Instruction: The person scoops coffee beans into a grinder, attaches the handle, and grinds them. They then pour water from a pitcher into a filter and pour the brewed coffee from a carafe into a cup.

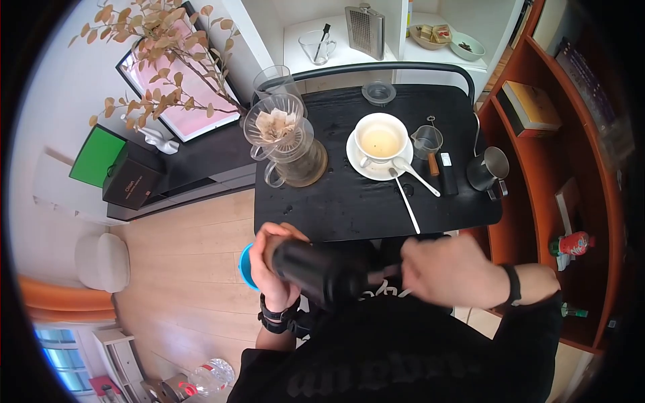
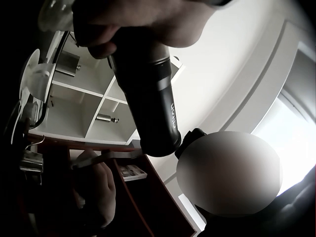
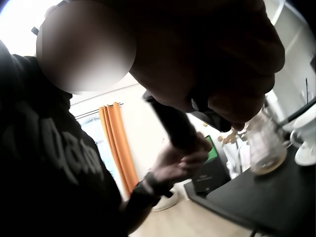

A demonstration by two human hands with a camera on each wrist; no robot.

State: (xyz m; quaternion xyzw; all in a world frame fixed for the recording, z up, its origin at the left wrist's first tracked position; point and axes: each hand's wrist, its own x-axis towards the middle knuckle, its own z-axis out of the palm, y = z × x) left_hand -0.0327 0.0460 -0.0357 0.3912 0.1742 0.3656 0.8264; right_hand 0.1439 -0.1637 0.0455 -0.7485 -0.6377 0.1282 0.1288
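Observation:
A black cylindrical hand grinder [image 1: 312, 270] lies sideways in front of my chest, just off the near edge of the black table [image 1: 349, 201]. My left hand [image 1: 272, 265] grips its body, seen from below in the left wrist view as the grinder [image 2: 148, 94] under my fingers [image 2: 133, 19]. My right hand [image 1: 447, 269] is curled round the crank end at the grinder's right. In the right wrist view the right hand [image 3: 217, 59] fills the top, with the grinder [image 3: 173, 123] and my left hand [image 3: 177, 160] beyond.
On the table stand a glass dripper on a carafe [image 1: 285, 144], a white cup on a saucer [image 1: 379, 144], two spoons [image 1: 406, 195], a small glass beaker [image 1: 426, 140] and a steel pitcher [image 1: 490, 171]. White shelves lie behind, red shelves to the right.

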